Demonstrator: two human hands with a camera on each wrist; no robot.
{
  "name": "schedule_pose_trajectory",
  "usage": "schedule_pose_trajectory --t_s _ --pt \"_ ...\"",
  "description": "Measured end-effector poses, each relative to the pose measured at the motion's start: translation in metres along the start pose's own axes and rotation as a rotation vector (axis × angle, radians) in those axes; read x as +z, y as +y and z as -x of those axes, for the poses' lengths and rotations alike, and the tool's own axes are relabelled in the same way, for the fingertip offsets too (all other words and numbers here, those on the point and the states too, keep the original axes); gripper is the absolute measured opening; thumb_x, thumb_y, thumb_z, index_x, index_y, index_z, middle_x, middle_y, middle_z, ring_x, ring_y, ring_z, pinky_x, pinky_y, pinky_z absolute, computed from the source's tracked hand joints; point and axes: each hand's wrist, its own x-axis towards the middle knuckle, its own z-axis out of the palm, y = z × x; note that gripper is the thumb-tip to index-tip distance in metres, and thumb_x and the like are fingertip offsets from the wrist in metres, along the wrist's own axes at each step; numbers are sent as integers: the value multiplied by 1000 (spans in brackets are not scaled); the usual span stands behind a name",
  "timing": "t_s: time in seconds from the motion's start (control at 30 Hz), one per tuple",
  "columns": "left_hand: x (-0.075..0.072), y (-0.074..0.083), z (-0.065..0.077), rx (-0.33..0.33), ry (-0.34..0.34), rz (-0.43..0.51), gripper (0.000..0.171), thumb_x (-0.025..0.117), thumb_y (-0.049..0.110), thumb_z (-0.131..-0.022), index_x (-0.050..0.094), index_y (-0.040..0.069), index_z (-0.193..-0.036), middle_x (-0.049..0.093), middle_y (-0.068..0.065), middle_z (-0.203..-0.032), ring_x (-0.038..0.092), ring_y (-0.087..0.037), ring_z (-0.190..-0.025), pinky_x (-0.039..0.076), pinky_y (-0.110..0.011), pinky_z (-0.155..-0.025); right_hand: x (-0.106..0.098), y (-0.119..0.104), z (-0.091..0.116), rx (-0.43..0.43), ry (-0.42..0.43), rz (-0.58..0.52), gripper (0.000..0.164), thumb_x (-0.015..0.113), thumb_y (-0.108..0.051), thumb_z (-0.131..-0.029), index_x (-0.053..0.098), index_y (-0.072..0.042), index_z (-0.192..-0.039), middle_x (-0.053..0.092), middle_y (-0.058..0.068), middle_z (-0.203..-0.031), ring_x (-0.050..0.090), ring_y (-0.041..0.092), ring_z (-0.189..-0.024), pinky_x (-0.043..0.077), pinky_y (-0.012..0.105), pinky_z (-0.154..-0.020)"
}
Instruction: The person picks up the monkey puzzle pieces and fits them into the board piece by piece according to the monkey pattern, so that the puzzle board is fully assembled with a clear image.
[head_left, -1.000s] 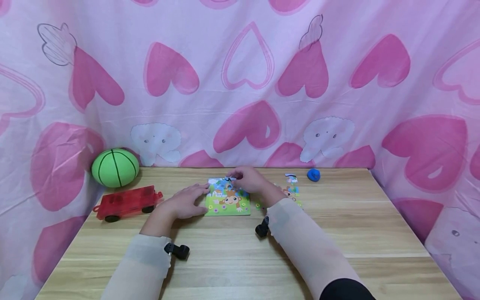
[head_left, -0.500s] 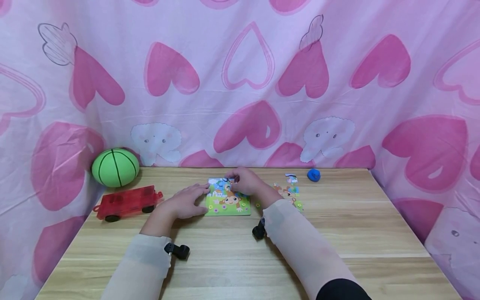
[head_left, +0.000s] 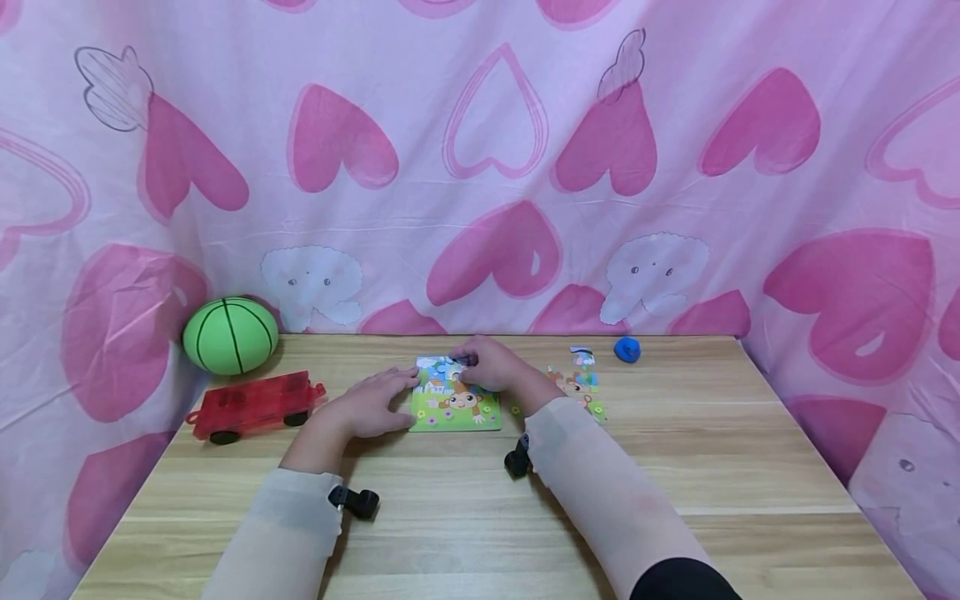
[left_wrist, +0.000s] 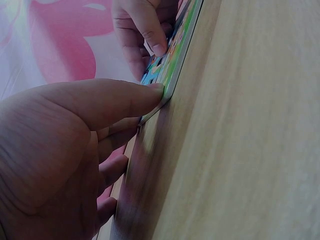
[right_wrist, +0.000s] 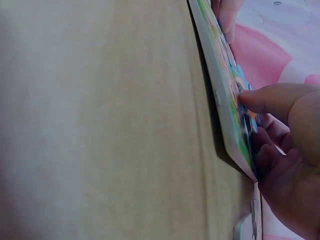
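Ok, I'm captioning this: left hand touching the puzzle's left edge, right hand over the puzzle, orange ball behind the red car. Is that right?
Not quite: the ball is green, as the head view shows. The rest stands: it sits behind the red car, the left hand touches the left edge of the puzzle, and the right hand is over it.

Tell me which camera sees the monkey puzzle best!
The head view: it shows the monkey puzzle from above, though the right hand covers its far right part. The left wrist view shows it nearly edge-on, one corner by the left hand; the right wrist view shows its edge and a narrow, slanted strip of picture.
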Motion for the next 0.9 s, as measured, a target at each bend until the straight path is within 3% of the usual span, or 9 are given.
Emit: schedule_pose_trajectory --t_s 0.67,0.9 --pt "-2 1 2 -3 -10 11 80 76 44 -96 44 23 -165 30 -1 -179 17 -37 -169 20 -70 -132 -3 -8 -2 62 -77 53 47 72 -20 -102 67 -29 -148 56 4 -147 54 23 -132 44 47 -124" --pt "-2 2 2 -13 -10 15 80 77 44 -95 44 23 -165 30 -1 -179 16 -38 -169 20 -72 -131 -5 -11 -2 61 -106 69 47 70 -19 -103 65 -27 -150 54 5 -144 53 23 -127 46 45 -122"
